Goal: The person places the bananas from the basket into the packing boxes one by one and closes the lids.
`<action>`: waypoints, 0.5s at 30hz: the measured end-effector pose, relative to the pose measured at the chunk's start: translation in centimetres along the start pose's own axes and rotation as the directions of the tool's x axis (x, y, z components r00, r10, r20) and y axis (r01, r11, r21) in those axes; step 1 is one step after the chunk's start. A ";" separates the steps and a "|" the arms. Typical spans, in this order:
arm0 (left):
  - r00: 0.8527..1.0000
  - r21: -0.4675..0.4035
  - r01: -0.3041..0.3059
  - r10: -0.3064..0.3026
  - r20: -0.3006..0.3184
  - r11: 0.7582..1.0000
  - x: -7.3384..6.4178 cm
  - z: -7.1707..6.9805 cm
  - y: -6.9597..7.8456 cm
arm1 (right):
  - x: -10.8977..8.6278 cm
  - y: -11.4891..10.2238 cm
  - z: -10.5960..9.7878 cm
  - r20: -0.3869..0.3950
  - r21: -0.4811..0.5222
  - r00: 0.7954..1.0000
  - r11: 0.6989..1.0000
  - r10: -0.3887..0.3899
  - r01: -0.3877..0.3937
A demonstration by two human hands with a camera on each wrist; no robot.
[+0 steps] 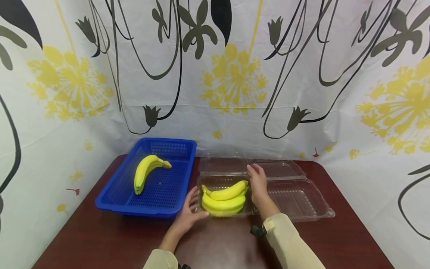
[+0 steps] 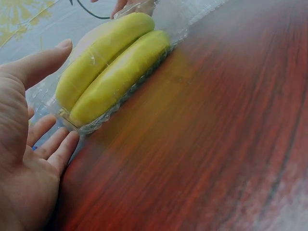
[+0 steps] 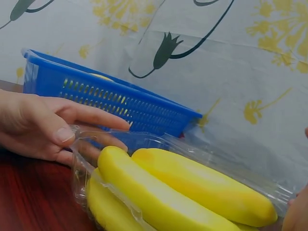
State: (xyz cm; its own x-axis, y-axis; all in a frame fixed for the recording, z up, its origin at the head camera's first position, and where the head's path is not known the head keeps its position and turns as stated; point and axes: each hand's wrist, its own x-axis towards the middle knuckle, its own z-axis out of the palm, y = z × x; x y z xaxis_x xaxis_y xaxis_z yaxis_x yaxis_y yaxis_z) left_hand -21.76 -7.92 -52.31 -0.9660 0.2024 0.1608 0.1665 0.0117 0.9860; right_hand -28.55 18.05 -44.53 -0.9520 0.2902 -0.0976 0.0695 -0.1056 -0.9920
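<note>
A bunch of yellow bananas lies in the left clear plastic clamshell container, whose lid is folded back. My left hand is at the container's left side, thumb by the front corner, fingers spread along the outer wall. In the right wrist view the left thumb lies at the container's rim. On the other side, my right hand reaches along the right wall, fingers extended toward the back; its exact contact is hard to see. A second clear container stands open on the right.
A blue perforated basket holds another banana bunch at the left of the dark red table. Behind the table hangs a patterned white cloth. The containers' lids lie back toward it.
</note>
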 end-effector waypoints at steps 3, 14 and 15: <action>1.000 0.003 0.004 -0.004 0.005 1.000 -0.1 0.0 0.0 | -0.3 0.2 -0.1 -0.019 0.044 1.000 0.999 -0.017 0.017; 1.000 0.008 0.003 -0.003 0.007 1.000 -0.1 -0.1 0.0 | -1.1 0.8 0.0 -0.108 0.171 0.992 0.981 -0.070 0.088; 1.000 0.008 0.003 -0.003 0.008 1.000 -0.1 0.0 0.0 | -1.1 0.8 -0.1 -0.115 0.178 0.991 0.979 -0.075 0.095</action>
State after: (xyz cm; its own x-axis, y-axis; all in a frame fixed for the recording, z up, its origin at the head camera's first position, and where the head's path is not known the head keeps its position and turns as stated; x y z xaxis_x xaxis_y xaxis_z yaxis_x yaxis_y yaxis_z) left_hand -21.66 -7.99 -52.37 -0.9650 0.2100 0.1570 0.1649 0.0203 0.9861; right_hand -27.40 17.70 -45.25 -0.9140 0.4044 -0.0312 -0.0754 -0.2452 -0.9665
